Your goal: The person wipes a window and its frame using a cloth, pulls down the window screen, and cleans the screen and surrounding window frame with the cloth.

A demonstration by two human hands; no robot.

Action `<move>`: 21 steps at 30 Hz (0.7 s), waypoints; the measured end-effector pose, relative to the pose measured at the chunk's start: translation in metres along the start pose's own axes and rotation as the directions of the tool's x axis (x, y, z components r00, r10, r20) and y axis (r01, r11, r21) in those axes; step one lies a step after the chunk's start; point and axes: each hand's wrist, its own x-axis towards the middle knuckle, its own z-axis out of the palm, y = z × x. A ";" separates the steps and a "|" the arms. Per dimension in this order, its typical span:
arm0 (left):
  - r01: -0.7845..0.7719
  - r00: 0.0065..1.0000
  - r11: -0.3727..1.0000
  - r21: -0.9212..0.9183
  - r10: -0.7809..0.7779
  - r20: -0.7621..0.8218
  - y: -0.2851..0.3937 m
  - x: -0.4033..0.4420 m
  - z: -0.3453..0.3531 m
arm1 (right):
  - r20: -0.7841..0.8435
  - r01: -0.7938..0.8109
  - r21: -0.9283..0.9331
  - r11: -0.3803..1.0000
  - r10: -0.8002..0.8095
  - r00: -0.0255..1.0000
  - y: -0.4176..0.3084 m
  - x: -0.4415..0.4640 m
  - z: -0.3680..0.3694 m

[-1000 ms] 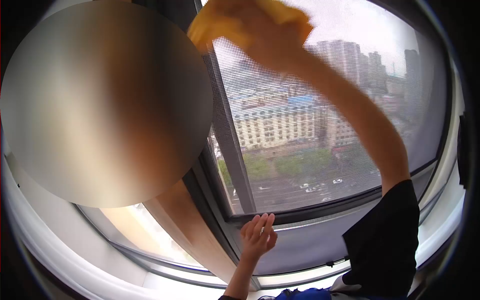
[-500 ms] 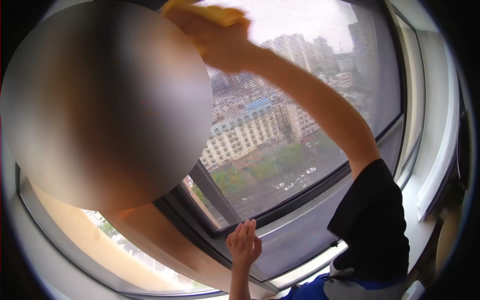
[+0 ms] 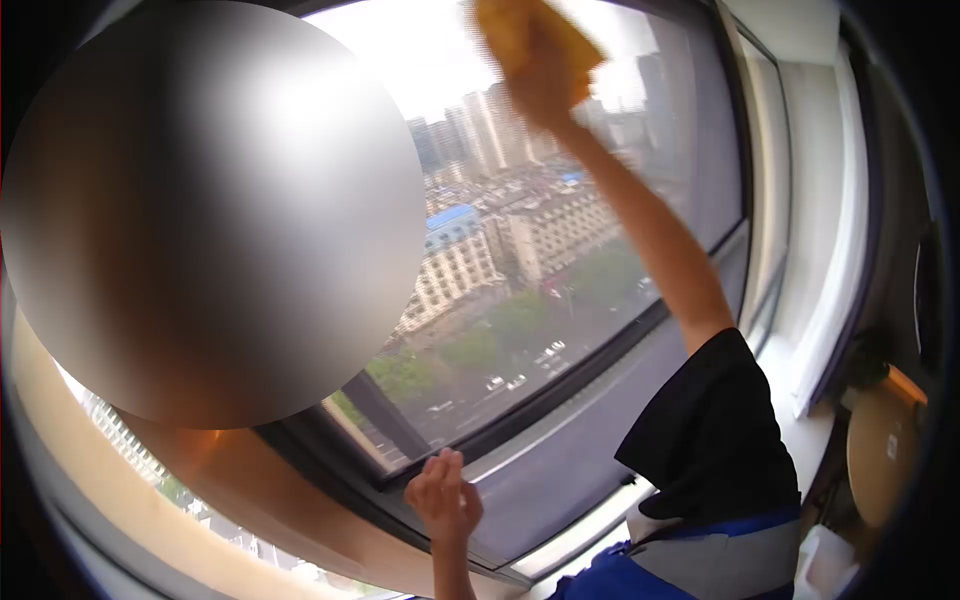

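Note:
High on the window screen, my right hand (image 3: 540, 85) presses a yellow cloth (image 3: 545, 40), blurred by motion. The raised arm in a black sleeve (image 3: 715, 420) reaches up across the mesh window (image 3: 570, 250). Low down, my left hand (image 3: 443, 495) is raised at the bottom corner of the dark window frame (image 3: 500, 425), its fingers bent and close together. Whether it touches the frame or pinches anything I cannot make out. A large blurred disc hides the upper left of the view.
A wooden-toned post (image 3: 300, 510) runs below the frame at the left. To the right are a white curtain (image 3: 835, 270) and a round tan object (image 3: 880, 455). Buildings, trees and cars show outside through the glass.
The yellow cloth in my right hand went left across the upper window, then back right. The view has turned, so the window looks more tilted. My left hand stays near the frame's lower corner.

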 end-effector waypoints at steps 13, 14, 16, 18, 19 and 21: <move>0.016 0.980 0.998 0.054 -0.005 -0.199 0.004 0.005 0.017 | -0.280 -0.193 -0.043 0.980 0.173 0.944 0.139 -0.120 -0.069; 0.029 0.980 0.998 0.049 -0.018 -0.198 0.005 0.006 0.015 | -0.285 -0.236 -0.059 0.970 0.211 0.935 0.145 -0.119 -0.067; 0.043 0.979 0.997 0.067 -0.028 -0.204 0.006 0.007 0.016 | -0.307 -0.118 -0.069 0.991 0.092 0.947 0.102 -0.152 -0.042; 0.028 0.976 0.996 0.079 -0.010 -0.217 0.003 0.005 0.019 | -0.061 0.177 0.103 0.979 -0.172 0.983 0.060 -0.199 -0.028; 0.025 0.975 0.996 0.089 -0.004 -0.222 0.002 0.003 0.020 | 0.310 0.333 -0.159 0.929 -0.273 0.911 0.028 -0.209 -0.035; 0.033 0.972 0.995 0.092 -0.010 -0.236 0.004 0.004 0.023 | 0.208 0.473 0.245 0.846 -0.523 0.827 -0.015 -0.233 -0.029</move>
